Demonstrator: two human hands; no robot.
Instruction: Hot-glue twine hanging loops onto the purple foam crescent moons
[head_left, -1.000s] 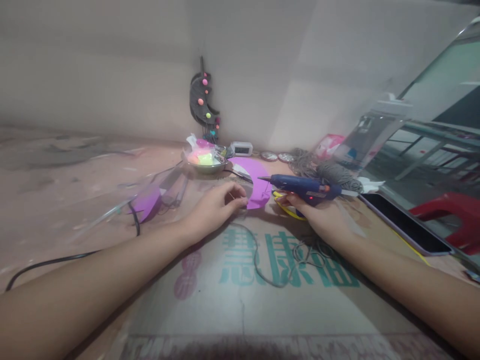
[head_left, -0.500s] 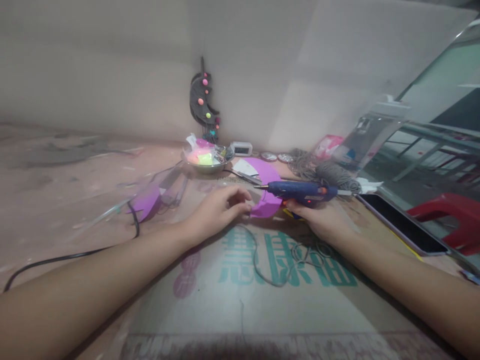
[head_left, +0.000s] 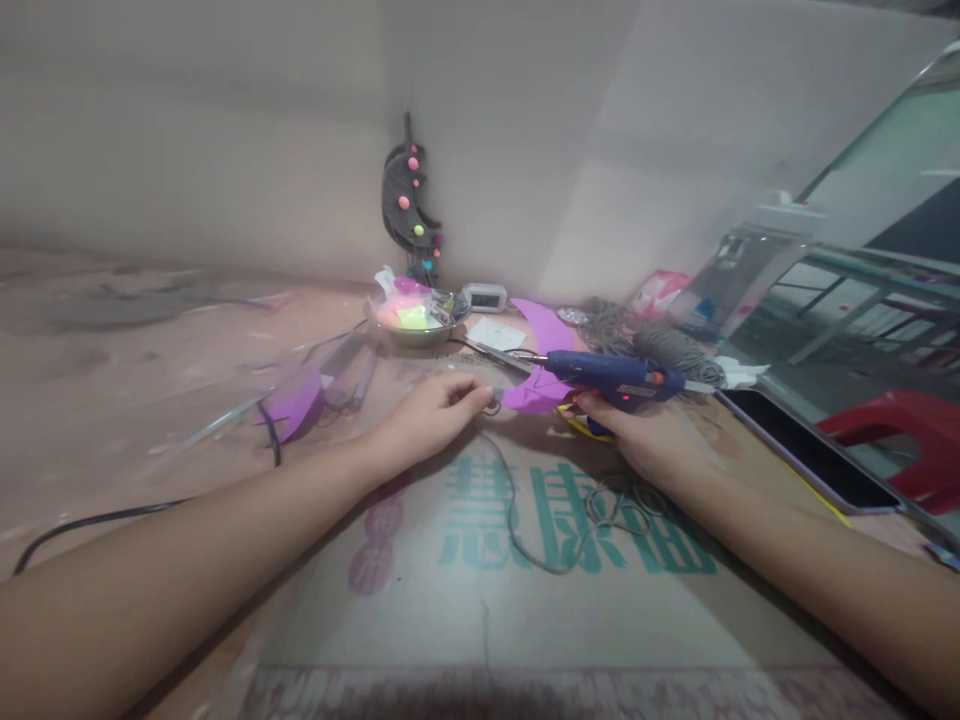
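Purple crescent and glue gun occupy both hands

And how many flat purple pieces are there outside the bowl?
2: a purple crescent held by the left hand, partly behind the glue gun; a purple piece farther left on the table. More may be hidden.

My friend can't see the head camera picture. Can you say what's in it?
A person's right hand holds a blue glue gun while the left hand pinches one end of a purple crescent. Behind them, a dark crescent dotted with bright balls is against the wall, above a bowl of colorful bits.
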